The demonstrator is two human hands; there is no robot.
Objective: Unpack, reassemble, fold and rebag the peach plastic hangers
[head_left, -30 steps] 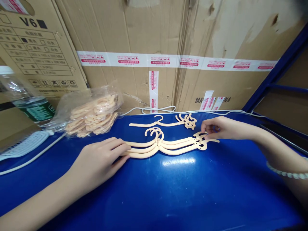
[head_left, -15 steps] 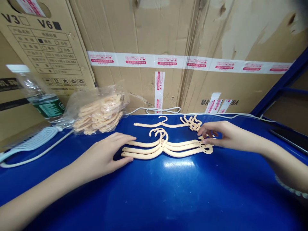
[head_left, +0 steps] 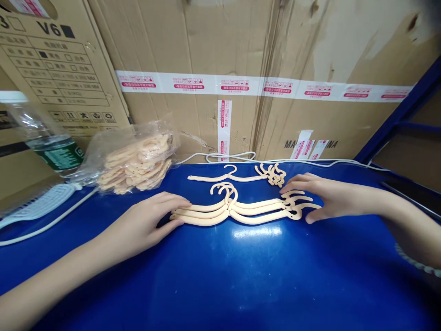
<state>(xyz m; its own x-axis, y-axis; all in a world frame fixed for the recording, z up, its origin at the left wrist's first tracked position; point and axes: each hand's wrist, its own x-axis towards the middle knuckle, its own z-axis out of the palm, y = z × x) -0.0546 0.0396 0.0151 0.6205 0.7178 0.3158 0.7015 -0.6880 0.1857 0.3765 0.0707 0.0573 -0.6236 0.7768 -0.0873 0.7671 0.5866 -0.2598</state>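
Three cream plastic folding hangers lie side by side on the blue tabletop, their hooks bunched at the middle. My left hand has its fingers and thumb around the left ends of these hangers, holding them together. Over their right ends, where small curved pieces stick out, my right hand is spread with thumb and fingers apart. Behind them lies another cream hanger. A small cluster of curved cream pieces rests at its right end.
A clear bag of cream hanger parts sits at the back left, beside a water bottle and a pale hairbrush. A white cable runs along large cardboard boxes. A dark flat device lies far right.
My right hand has opened and shifted slightly right, uncovering the curved pieces. My left fingers have closed in around the hangers' left ends. The view has shifted slightly.
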